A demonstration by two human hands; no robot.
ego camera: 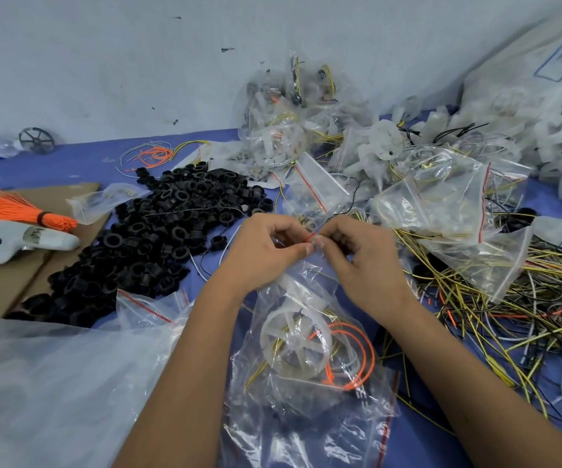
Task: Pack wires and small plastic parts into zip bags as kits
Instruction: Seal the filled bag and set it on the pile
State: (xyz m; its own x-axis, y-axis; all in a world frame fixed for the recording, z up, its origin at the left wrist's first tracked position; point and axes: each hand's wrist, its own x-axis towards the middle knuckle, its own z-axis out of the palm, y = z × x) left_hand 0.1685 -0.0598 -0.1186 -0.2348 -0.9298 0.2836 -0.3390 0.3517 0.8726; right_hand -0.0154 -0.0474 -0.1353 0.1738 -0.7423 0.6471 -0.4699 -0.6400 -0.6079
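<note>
A clear zip bag (301, 292) with a red seal strip hangs between my hands over the blue table (36, 167). My left hand (266, 251) and my right hand (357, 258) both pinch its top edge, fingertips nearly touching. Inside it lie a white spoked plastic wheel (294, 342), a looped orange wire (357, 352) and thin yellow wires. Black plastic rings (158, 238) are heaped to the left. A tangle of yellow, black and white wires (516, 319) spreads at the right.
Filled kit bags (289, 130) pile at the back centre, with empty zip bags (441, 204) and white plastic parts (543, 130) to the right. An orange wire bundle (12, 211) and a white handheld tool (19, 241) lie on cardboard at left. More bags (306, 430) lie under my forearms.
</note>
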